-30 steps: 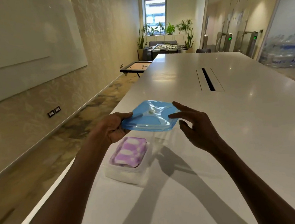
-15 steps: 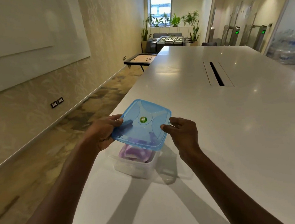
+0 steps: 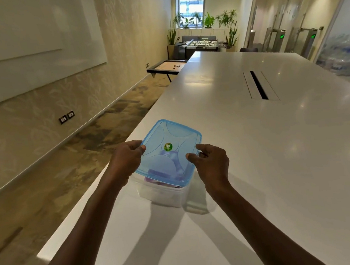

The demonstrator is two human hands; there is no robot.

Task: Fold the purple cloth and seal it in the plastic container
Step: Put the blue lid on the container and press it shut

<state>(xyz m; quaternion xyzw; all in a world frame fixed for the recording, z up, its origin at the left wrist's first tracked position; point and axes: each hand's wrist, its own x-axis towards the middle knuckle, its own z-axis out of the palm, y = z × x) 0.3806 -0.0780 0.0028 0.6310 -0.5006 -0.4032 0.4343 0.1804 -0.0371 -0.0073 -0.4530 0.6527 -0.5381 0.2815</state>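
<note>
A clear plastic container (image 3: 166, 195) stands near the left edge of the white table (image 3: 260, 166). The folded purple cloth (image 3: 153, 179) lies inside it and shows dimly through the lid. A translucent blue lid (image 3: 168, 155) with a green sticker sits tilted over the container, its far side raised. My left hand (image 3: 126, 157) pinches the lid's left edge. My right hand (image 3: 211, 163) grips its right edge.
The table's left edge (image 3: 114, 178) drops to carpet just beside the container. A cable slot (image 3: 258, 84) runs along the table's middle farther off. A low game table (image 3: 166, 66) and plants stand at the far end of the room.
The lid has come down from above the container onto it and now covers the cloth. My right hand went from spread fingers to a grip on the lid's right edge.
</note>
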